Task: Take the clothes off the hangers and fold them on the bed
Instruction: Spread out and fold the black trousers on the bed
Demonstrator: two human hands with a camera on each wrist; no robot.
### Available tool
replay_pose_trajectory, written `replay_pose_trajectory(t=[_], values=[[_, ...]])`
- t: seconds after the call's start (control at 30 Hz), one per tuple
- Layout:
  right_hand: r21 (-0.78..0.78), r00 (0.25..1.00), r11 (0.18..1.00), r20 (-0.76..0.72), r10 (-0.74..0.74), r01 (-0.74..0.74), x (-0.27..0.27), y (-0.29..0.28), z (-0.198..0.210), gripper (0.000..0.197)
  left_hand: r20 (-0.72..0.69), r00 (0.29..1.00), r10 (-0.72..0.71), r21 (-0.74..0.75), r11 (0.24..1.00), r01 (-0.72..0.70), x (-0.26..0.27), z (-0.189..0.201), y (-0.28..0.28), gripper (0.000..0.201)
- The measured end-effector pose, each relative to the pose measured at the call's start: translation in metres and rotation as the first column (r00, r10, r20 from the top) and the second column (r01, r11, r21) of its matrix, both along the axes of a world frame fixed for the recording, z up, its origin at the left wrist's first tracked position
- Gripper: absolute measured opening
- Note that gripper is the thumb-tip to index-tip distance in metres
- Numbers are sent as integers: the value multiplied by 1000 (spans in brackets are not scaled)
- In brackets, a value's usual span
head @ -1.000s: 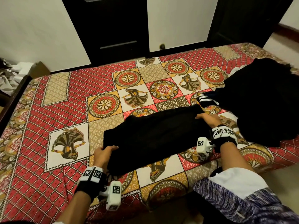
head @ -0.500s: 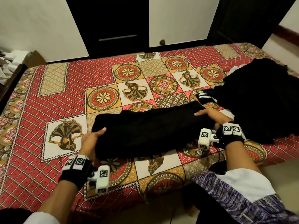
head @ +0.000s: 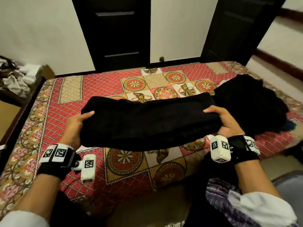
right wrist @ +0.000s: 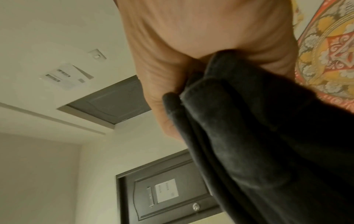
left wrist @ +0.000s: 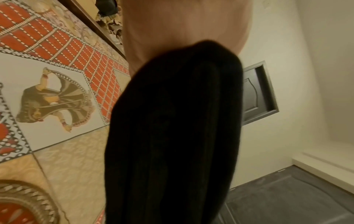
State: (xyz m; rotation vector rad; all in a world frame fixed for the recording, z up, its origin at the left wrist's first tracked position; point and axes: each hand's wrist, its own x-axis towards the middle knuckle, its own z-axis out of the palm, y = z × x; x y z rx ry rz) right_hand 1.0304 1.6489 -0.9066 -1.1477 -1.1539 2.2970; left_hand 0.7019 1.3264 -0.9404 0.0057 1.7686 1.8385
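A folded black garment (head: 147,122) hangs in the air above the bed (head: 101,86), stretched between both hands. My left hand (head: 77,125) grips its left end, thumb on top and fingers underneath. My right hand (head: 224,122) grips the right end the same way. In the left wrist view the black garment (left wrist: 172,128) fills the middle under my palm. In the right wrist view the folded layers of the garment (right wrist: 249,136) are pinched in my right hand (right wrist: 172,75). No hanger is in sight.
A heap of dark clothes (head: 249,105) lies on the bed's right side. The patterned red bedspread (head: 131,167) shows below the garment. Dark doors (head: 113,31) stand behind the bed, and crumpled cloth (head: 13,79) lies off its left edge.
Both hands have lifted the folded black garment off the bedspread and raised it toward me; it lay flat on the bed one second ago.
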Motion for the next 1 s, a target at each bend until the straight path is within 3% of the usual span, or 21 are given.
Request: replay_pose_trajectory(t=[0.1,0.23,0.33,0.43,0.63,0.73,0.83,1.0], values=[[-8,998,1000,-70,-5,4,30,-25,44,40,-33,999,-31,52,998,33,15,26,-4,51],[48,997,997,-48,-57,60,81,-43,90,33,-82,994,-76,49,996,80,38,53,0,44],[102,990,986,-69,-125,132,130,-54,117,35,-115,982,-152,36,987,157,61,71,16,53],[112,975,971,-94,-201,211,182,-63,135,40,-177,956,-234,25,970,242,91,88,45,34],[128,910,901,-43,-412,414,293,-82,134,43,-237,866,-441,26,888,460,174,105,124,6],[136,850,840,-37,-526,526,340,-94,126,30,-246,797,-552,-21,825,564,220,99,167,9],[149,792,783,-5,-610,604,393,-102,111,39,-232,700,-676,-103,732,673,273,83,210,10],[152,671,683,124,-731,715,471,-119,81,33,-253,559,-789,-211,609,764,355,61,269,9]])
